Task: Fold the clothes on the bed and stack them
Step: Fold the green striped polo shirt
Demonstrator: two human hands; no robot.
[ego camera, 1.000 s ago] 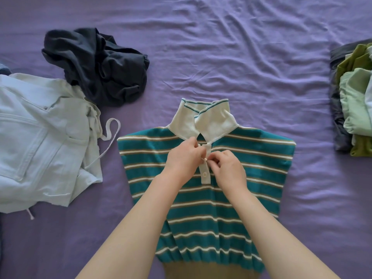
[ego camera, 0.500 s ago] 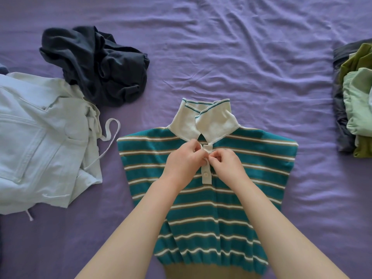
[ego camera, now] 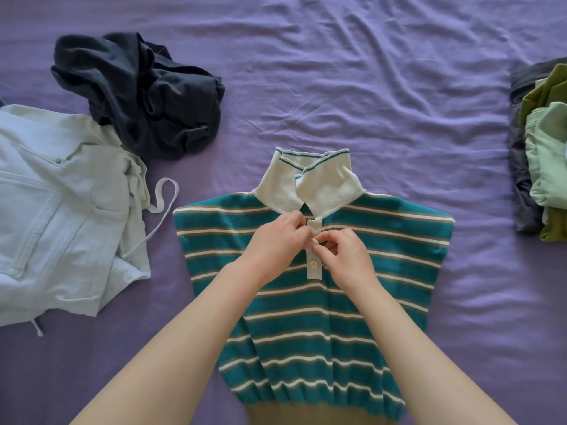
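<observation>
A teal polo shirt (ego camera: 399,240) with white and tan stripes lies flat, front up, on the purple bed, its white collar (ego camera: 310,179) pointing away from me. Both hands work at the white button placket (ego camera: 314,269) just below the collar. My left hand (ego camera: 277,237) pinches the placket's left edge. My right hand (ego camera: 345,256) pinches the placket from the right, fingers curled at a button. One white button shows below my fingers.
A crumpled dark navy garment (ego camera: 144,93) lies at the back left. Pale blue denim clothing (ego camera: 58,210) with a white drawstring sits at the left. A stack of folded green and dark clothes (ego camera: 543,154) stands at the right edge. Wrinkled purple sheet (ego camera: 368,72) stretches beyond.
My hands have shifted slightly along the placket, between the collar and the lower button. The shirt and the other clothes have not moved.
</observation>
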